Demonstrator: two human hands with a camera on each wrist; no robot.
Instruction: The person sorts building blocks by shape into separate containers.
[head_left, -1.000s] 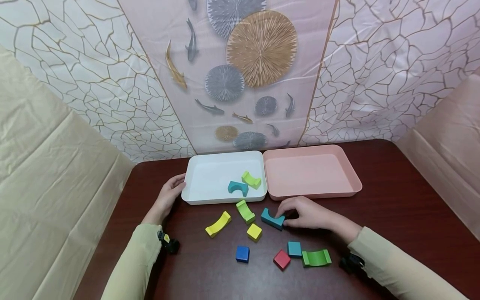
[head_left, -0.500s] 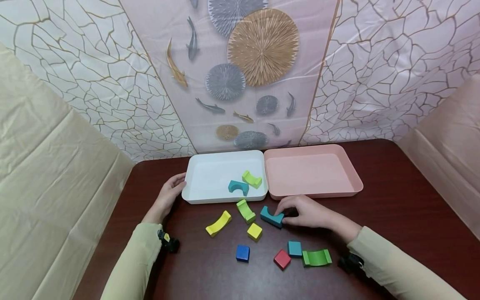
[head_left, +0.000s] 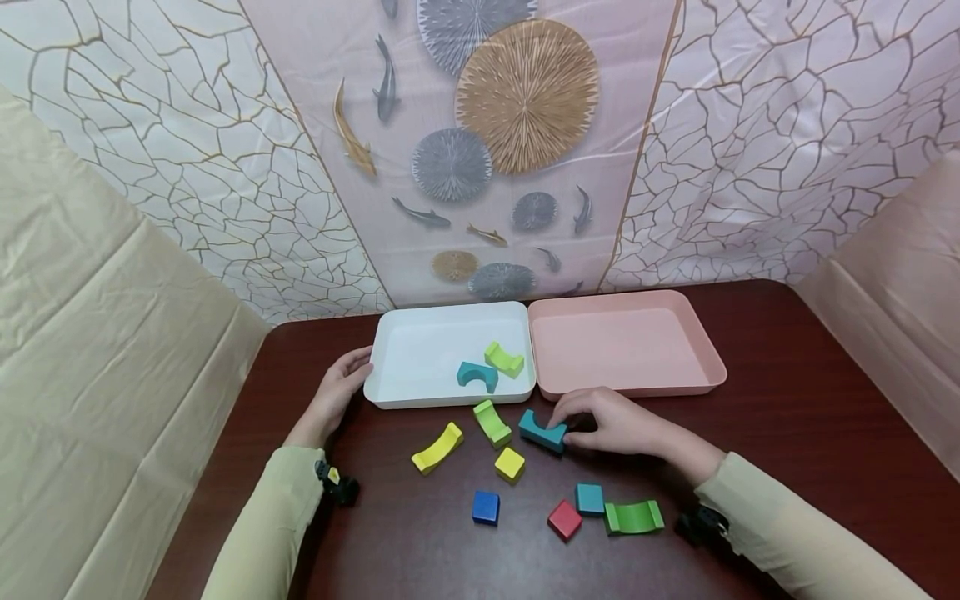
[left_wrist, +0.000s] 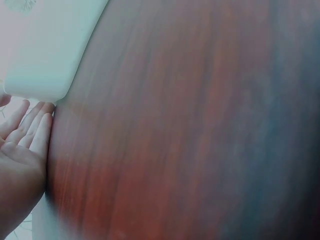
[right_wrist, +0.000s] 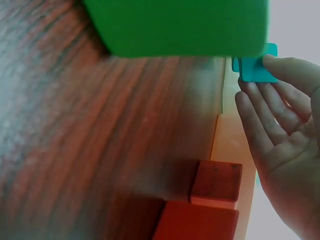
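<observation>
My right hand (head_left: 611, 423) pinches the right end of a teal arch block (head_left: 542, 433) between thumb and fingers, hollow side up, in front of the trays. In the right wrist view the thumb presses one face of that teal arch block (right_wrist: 259, 67), with the fingers behind it. My left hand (head_left: 337, 396) rests against the left side of the white tray (head_left: 420, 402), its fingers nearly straight at the tray's corner in the left wrist view. Inside this tray lie another teal arch block (head_left: 477, 376) and a lime curved block (head_left: 504, 359).
A pink tray (head_left: 630, 390) adjoins the white one. Left of the held block lie a lime curved block (head_left: 492, 423), a yellow curved block (head_left: 437, 448) and a yellow cube (head_left: 510, 465). Nearer are cubes, blue (head_left: 486, 507), red (head_left: 565, 521), teal (head_left: 589, 499), beside a green curved block (head_left: 633, 517).
My right hand and the pinched teal arch block have shifted slightly left and toward the trays. The left hand stays at the white tray.
</observation>
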